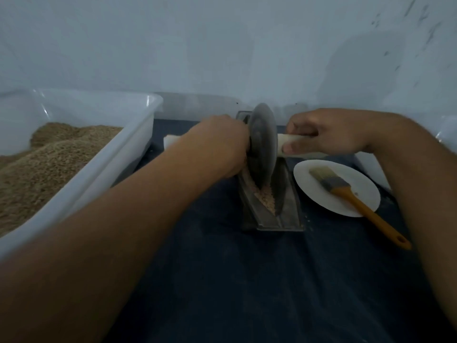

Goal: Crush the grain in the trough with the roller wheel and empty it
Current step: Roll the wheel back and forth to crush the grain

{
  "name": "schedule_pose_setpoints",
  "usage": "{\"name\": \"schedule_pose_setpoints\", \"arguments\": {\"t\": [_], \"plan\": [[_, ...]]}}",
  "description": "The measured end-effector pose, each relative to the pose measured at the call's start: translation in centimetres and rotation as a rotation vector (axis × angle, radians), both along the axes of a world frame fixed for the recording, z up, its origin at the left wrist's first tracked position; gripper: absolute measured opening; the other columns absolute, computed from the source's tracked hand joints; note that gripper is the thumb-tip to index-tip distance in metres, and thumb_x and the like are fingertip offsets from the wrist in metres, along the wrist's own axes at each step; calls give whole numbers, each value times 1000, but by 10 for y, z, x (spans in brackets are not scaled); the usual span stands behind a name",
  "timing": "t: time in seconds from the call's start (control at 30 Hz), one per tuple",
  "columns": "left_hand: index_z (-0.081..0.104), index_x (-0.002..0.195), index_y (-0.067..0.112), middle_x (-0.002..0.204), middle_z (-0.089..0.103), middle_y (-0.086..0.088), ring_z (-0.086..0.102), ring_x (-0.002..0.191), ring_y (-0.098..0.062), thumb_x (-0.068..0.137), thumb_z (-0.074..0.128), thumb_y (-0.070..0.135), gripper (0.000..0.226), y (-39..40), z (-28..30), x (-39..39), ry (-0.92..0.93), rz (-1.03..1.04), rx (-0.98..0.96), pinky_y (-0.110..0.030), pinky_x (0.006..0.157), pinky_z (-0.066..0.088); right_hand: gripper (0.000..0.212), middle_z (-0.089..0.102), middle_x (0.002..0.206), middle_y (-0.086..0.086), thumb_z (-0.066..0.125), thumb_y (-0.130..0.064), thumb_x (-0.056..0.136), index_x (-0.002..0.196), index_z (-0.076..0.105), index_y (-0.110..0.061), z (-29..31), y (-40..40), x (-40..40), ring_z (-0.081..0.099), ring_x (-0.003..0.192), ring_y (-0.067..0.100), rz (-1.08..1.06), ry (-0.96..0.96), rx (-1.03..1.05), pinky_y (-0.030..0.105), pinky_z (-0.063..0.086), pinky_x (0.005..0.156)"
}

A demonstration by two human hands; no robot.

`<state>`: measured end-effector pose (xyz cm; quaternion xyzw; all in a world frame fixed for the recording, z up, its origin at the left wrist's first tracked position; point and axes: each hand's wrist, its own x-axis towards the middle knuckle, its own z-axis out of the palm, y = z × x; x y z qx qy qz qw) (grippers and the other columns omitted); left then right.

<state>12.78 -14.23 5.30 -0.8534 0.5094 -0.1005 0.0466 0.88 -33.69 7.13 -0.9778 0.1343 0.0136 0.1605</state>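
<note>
Two bare forearms reach in from the near edge over a dark cloth [247,280]. Just beyond, the metal trough [269,206] lies lengthwise, its near end toward the viewer, with pale crushed grain [265,196] in its groove. To its right a white plate [321,194] holds a paintbrush [346,191], whose orange handle sticks out over the plate's near rim. The roller wheel [262,144] stands upright on edge in the trough, down among the grain. The left hand [220,147] curls round the pale handle [291,144] on the wheel's left side, though its fingertips are hidden behind the disc, so I cannot tell exactly how they lie. The right hand [326,134] grips the handle on the right, fingers wrapped over it and thumb beneath. At far left a white tub [99,169] holds a heap of brown grain. A pale wall rises behind.
</note>
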Motion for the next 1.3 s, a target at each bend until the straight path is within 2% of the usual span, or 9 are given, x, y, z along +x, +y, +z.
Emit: {"name": "schedule_pose_setpoints", "arguments": {"t": [0.2, 0.4, 0.5, 0.63, 0.77, 0.9, 1.03, 1.2, 1.3], "plan": [[42, 132, 15, 134, 50, -9, 47, 123, -32, 88, 62, 20, 49, -9, -19, 27, -94, 36, -111, -52, 104, 37, 36, 60, 99, -10, 40, -58, 100, 115, 60, -32, -26, -14, 19, 54, 85, 9, -67, -197, -180, 30, 36, 68], [29, 144, 14, 149, 38, -9, 35, 137, -28, 87, 64, 22, 68, -10, -36, 49, -7, 13, -196, -50, 112, 31, 47, 66, 117, -1, 39, -66, 96, 123, 59, -33, -37, -7, 35, 60, 105, 25, -199, -450, -406, 45, 47, 89], [33, 139, 13, 142, 45, -11, 43, 130, -30, 86, 66, 22, 63, -8, -36, 49, 19, 26, -198, -48, 106, 37, 47, 66, 120, -3, 38, -68, 95, 122, 58, -35, -31, 0, 40, 59, 106, 24, -207, -467, -466, 41, 41, 86], [48, 114, 13, 107, 57, -9, 57, 99, -30, 90, 61, 19, 28, -6, -25, 39, 27, 83, -146, -40, 78, 46, 37, 63, 112, -8, 47, -70, 90, 108, 60, -40, -19, 3, 33, 57, 103, 21, -200, -317, -344, 43, 43, 89], [45, 80, 15, 69, 36, -1, 42, 69, -19, 90, 61, 20, 19, -1, -11, 22, -95, 100, -62, -35, 67, 45, 31, 59, 104, -16, 64, -66, 83, 99, 62, -39, -2, 9, 16, 56, 97, 10, -126, -217, -112, 36, 45, 78], [36, 64, 17, 65, 36, -1, 47, 65, -19, 85, 64, 18, 36, 4, 0, 7, -138, 93, 19, -33, 63, 41, 33, 64, 99, -17, 75, -63, 74, 94, 63, -38, 16, 22, 2, 61, 94, 10, -66, -88, -85, 40, 51, 86], [39, 65, 19, 67, 42, 0, 38, 56, -15, 80, 69, 24, 34, 6, 8, -5, -101, 141, 133, -34, 61, 40, 39, 70, 92, -16, 84, -59, 65, 90, 64, -36, 28, 38, -7, 65, 89, 10, 9, 1, -43, 41, 55, 83], [41, 68, 20, 75, 50, 0, 51, 64, -20, 68, 83, 39, 45, 5, 12, -10, -54, 184, 288, -37, 65, 48, 44, 71, 88, -21, 86, -61, 56, 88, 63, -40, 32, 45, -7, 66, 80, 3, 51, 46, -39, 40, 56, 81], [41, 67, 19, 71, 48, -1, 46, 58, -19, 73, 77, 28, 37, 4, 8, -6, -25, 146, 194, -36, 61, 45, 41, 71, 89, -21, 83, -65, 58, 87, 62, -45, 27, 39, -6, 65, 78, 1, 57, 45, -24, 36, 54, 76]]}}
